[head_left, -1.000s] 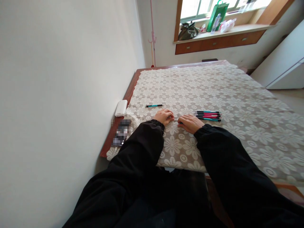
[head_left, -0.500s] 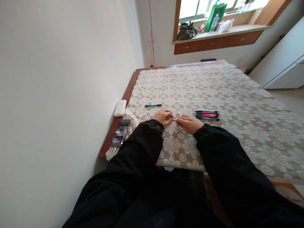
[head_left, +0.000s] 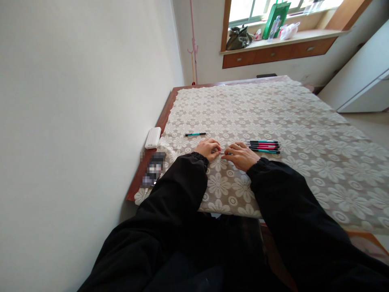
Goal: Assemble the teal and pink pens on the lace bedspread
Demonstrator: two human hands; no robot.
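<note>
Between my two hands, low over the tablecloth, a pen shows only its thin pale end; fingers cover the rest. My left hand curls at that end, fingertips pinched together on it. From the other side, my right hand grips the pen, its fingers bent over the body. Just right of the right hand lies a row of several pens, turquoise, red and black, side by side. A single turquoise and black pen lies apart, beyond my left hand.
A flowered cloth covers the table. On its left edge are a white power bank-like box and a dark, blurred-out flat object. A wall runs along the left. Bags and a bottle stand on the windowsill.
My right hand's fingers have shifted and spread slightly further over the pen, towards the left hand. The left hand has hardly moved; the pens on the table lie as before.
</note>
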